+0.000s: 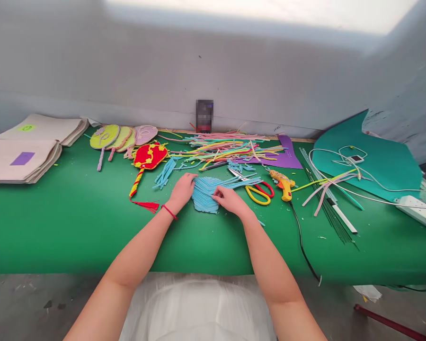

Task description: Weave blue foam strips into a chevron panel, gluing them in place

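Note:
A blue panel of pipe cleaners (pixel 205 189), laid side by side in slanting rows, lies flat on the green table in front of me. My left hand (pixel 183 190) has its fingers closed on the panel's upper left edge. At the right side, my right hand (pixel 230 199) pinches a blue pipe cleaner at the panel; its fingertips partly cover the spot. Long blue pipe cleaner ends (pixel 246 181) stick out rightward, over the blades of scissors (pixel 258 195) with red and yellow handles. Short blue pipe cleaners (pixel 165 173) lie beyond my left hand.
A yellow glue gun (pixel 284 184) with a black cord lies right of the scissors. Behind is a pile of coloured pipe cleaners (pixel 227 148). A red fan (pixel 151 155), several pastel fans (pixel 105 137) and paper stacks (pixel 24 158) lie left; a teal sheet (pixel 383 166) stands right.

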Demonstrator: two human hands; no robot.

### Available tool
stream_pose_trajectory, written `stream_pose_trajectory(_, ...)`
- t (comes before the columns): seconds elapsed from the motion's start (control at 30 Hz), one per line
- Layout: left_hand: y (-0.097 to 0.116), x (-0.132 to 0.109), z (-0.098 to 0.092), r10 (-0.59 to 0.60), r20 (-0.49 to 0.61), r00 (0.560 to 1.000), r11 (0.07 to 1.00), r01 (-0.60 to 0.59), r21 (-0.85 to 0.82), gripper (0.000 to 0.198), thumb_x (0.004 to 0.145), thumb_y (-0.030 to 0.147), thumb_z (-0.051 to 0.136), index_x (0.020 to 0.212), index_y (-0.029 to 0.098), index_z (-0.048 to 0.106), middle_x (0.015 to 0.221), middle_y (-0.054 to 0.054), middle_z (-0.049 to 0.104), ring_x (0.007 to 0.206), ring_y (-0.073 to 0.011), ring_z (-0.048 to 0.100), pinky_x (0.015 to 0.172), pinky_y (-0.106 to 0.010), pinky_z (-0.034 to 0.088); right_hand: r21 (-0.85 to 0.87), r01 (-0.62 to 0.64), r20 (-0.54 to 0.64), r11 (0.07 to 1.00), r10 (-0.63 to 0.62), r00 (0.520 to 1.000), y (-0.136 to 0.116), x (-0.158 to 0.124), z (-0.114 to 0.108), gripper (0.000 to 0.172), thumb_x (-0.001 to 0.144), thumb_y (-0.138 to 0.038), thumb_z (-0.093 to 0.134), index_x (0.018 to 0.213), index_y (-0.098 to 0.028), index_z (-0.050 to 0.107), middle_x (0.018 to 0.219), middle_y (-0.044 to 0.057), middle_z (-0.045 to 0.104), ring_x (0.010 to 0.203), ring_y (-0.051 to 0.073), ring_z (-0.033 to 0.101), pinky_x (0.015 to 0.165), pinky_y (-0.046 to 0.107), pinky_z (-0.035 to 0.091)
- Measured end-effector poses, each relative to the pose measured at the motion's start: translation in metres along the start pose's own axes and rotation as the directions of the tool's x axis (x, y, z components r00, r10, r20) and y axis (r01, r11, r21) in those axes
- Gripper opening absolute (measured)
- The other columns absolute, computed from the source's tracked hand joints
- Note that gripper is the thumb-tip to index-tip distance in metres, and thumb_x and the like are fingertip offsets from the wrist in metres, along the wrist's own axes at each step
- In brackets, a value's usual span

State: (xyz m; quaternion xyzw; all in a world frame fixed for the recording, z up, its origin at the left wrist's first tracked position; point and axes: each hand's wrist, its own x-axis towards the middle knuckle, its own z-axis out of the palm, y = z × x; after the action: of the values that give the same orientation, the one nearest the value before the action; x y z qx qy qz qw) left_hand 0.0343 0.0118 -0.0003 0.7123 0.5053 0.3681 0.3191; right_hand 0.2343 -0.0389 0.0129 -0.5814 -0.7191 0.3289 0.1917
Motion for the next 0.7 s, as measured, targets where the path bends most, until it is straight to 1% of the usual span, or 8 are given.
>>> stream_pose_trajectory(0.1,-0.011,0.009,-0.015,-0.036,0.037,0.999,0.999,0.036,0.008,0.028,0.072,0.006,0.053,0.084,0.022,0.073,0.091,-0.007,0.068,0.090,-0.0243,0.061,0.095,-0.038,0.043,0.007,-0.010,0.008,1.000,0.010,1.000,-0.003,-0.001,-0.002,0.009,0.083,-0.029,0.053,0.080,-0.021,0.053,0.067,-0.003,0.057,0.062,0.012,0.051,0.057,0.022,0.035)
stream_pose_trajectory(0.2,-0.015,0.012,-0.023,-0.056,0.083,0.995,0.997,0.052,0.050,0.026,0.069,0.005,0.056,0.079,0.022,0.073,0.085,-0.006,0.069,0.082,-0.0226,0.062,0.089,-0.036,0.047,0.017,-0.010,0.023,1.000,0.009,1.000,-0.004,-0.002,-0.005,0.009,0.084,-0.029,0.052,0.080,-0.020,0.053,0.069,-0.003,0.057,0.063,0.012,0.051,0.057,0.022,0.035)
stream_pose_trajectory(0.33,-0.009,0.010,-0.030,-0.071,0.131,0.989,0.989,0.053,0.136,0.023,0.071,0.006,0.057,0.081,0.021,0.072,0.087,-0.005,0.069,0.083,-0.0222,0.063,0.088,-0.037,0.048,-0.034,0.007,0.034,0.999,-0.005,0.999,-0.007,-0.006,-0.010,0.011,0.084,-0.030,0.053,0.080,-0.020,0.054,0.073,-0.001,0.060,0.066,0.012,0.053,0.058,0.022,0.035)
stream_pose_trajectory(0.47,0.011,-0.005,-0.032,-0.065,0.101,0.993,0.969,0.039,0.245,0.028,0.083,0.010,0.045,0.097,0.016,0.068,0.103,-0.010,0.065,0.100,-0.0243,0.060,0.098,-0.043,0.043,-0.153,0.008,0.041,0.988,-0.002,0.999,-0.019,-0.012,-0.011,0.008,0.085,-0.028,0.051,0.080,-0.022,0.053,0.074,-0.001,0.062,0.066,0.013,0.053,0.055,0.022,0.032)
stream_pose_trajectory(0.5,0.016,-0.011,-0.030,-0.047,0.093,0.995,0.962,0.020,0.273,0.031,0.085,0.010,0.042,0.103,0.015,0.066,0.112,-0.011,0.063,0.105,-0.0239,0.059,0.100,-0.043,0.042,-0.196,0.008,0.026,0.981,-0.003,1.000,-0.023,-0.014,-0.011,0.007,0.085,-0.027,0.051,0.081,-0.022,0.053,0.076,-0.001,0.063,0.066,0.013,0.054,0.054,0.022,0.030)
stream_pose_trajectory(0.53,0.022,-0.019,-0.027,0.019,0.105,0.994,0.937,-0.054,0.346,0.033,0.086,0.010,0.039,0.108,0.014,0.063,0.121,-0.012,0.059,0.109,-0.0239,0.058,0.099,-0.042,0.043,-0.241,0.013,0.004,0.970,-0.013,1.000,-0.028,-0.017,-0.010,0.006,0.086,-0.026,0.050,0.083,-0.022,0.053,0.077,0.000,0.064,0.067,0.013,0.054,0.054,0.022,0.029)
stream_pose_trajectory(0.6,0.031,-0.035,-0.019,0.188,0.160,0.969,0.877,-0.239,0.416,0.038,0.087,0.008,0.035,0.119,0.014,0.057,0.135,-0.013,0.050,0.119,-0.0229,0.052,0.101,-0.041,0.043,-0.316,0.038,-0.045,0.948,-0.054,0.998,-0.035,-0.022,-0.008,0.005,0.086,-0.024,0.049,0.085,-0.023,0.054,0.079,0.000,0.065,0.068,0.014,0.056,0.054,0.023,0.027)
stream_pose_trajectory(0.7,0.039,-0.056,-0.003,0.303,0.191,0.934,0.830,-0.357,0.429,0.041,0.090,0.009,0.031,0.126,0.012,0.050,0.137,-0.014,0.049,0.126,-0.0208,0.046,0.104,-0.039,0.041,-0.356,0.067,-0.094,0.932,-0.107,0.990,-0.039,-0.029,-0.001,0.007,0.088,-0.025,0.047,0.087,-0.024,0.054,0.076,-0.001,0.064,0.065,0.013,0.056,0.054,0.023,0.025)
